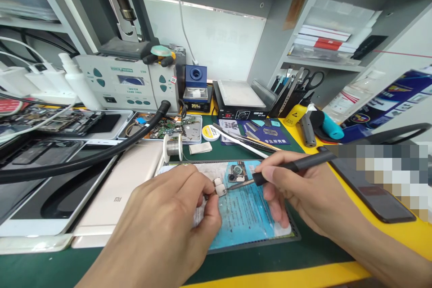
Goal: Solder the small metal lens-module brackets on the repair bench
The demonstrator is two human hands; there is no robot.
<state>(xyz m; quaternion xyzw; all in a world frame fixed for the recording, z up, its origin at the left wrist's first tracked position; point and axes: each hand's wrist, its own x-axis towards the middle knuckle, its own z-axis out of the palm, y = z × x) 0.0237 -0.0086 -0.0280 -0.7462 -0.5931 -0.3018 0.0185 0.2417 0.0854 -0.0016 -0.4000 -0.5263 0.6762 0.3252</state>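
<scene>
My left hand is closed, with thumb and forefinger pinching a small phone part that has pale square faces. In my right hand is a soldering iron, gripped like a pen by its black handle. The iron's metal tip points left and meets or nearly meets the right edge of the small part; I cannot tell if they touch. Just above the tip lies a camera module with round lenses. All this is over a blue printed sheet on the green mat.
A solder spool stands behind the left hand. Phones, including a pale phone back, lie at left under a thick black hose. Behind are a rework station and a hot plate. A dark phone lies at right.
</scene>
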